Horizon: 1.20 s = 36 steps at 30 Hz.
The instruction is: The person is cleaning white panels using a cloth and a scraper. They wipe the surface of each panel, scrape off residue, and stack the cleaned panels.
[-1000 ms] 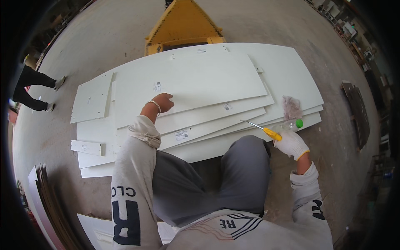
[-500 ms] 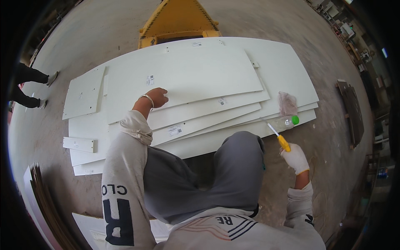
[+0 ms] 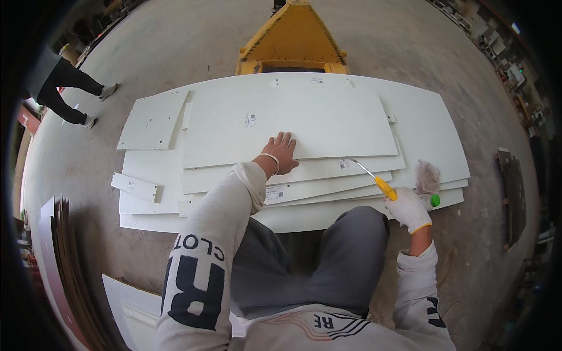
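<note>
My bare left hand (image 3: 282,154) lies with fingers spread on the top white panel (image 3: 328,120), near its front edge, the thumb at that edge. A bracelet circles the wrist. In a white knit glove, my right hand (image 3: 408,209) grips a yellow-handled tool (image 3: 385,188) with a thin metal shaft that looks bent near its tip. The tip reaches the front edge of the top panel, beside a printed label on the panel beneath. Several white panels lie stacked and fanned out before me.
A pinkish cloth (image 3: 427,175) and a green-capped bottle (image 3: 435,200), mostly hidden by my glove, lie at the stack's right. Smaller white pieces (image 3: 153,120) rest on its left. A yellow pallet jack (image 3: 293,38) stands behind. Another person's legs (image 3: 73,88) show at far left.
My left hand has gone from curled above the top panel to flat on it, farther right. My right hand has brought the tool's tip from near the bottle to the panel edge.
</note>
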Available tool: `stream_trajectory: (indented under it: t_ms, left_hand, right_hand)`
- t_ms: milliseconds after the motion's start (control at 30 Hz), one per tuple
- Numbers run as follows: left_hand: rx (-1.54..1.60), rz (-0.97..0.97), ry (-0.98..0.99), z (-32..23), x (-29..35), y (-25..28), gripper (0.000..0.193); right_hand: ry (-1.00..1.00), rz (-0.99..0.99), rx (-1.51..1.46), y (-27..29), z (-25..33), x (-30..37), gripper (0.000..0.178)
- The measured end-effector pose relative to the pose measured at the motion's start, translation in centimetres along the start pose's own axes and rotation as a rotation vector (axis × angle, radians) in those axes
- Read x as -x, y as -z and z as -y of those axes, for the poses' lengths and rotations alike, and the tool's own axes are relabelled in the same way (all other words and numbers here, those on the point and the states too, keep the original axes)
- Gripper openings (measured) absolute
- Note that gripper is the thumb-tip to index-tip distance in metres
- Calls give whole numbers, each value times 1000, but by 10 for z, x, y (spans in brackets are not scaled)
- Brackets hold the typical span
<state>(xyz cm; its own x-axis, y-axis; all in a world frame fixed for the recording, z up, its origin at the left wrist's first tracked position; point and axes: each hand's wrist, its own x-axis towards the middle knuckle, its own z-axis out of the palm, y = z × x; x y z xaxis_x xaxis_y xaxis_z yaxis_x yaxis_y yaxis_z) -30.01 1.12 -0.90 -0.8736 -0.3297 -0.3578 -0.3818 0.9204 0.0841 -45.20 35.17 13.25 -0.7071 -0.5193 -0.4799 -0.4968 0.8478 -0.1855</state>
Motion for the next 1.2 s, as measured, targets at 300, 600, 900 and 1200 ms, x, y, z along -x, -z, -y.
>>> stream_trajectory:
  t_ms: [300,600,900,1200]
  left_hand:
    - [133,-89,138,47,-135,48,98]
    - [161,59,169,108,-260,98,107]
    - [166,-11,56,158,-286,99,69]
    - [469,-148,198,182,-307,80,49]
  right_hand:
    - [-5,84,-168,-52,-89,9,30]
    - [-95,84,-449,-73,-102,15,30]
    - [-66,144,-426,-80,-96,-16,33]
    - [-128,180,-425,-87,-100,-19,37]
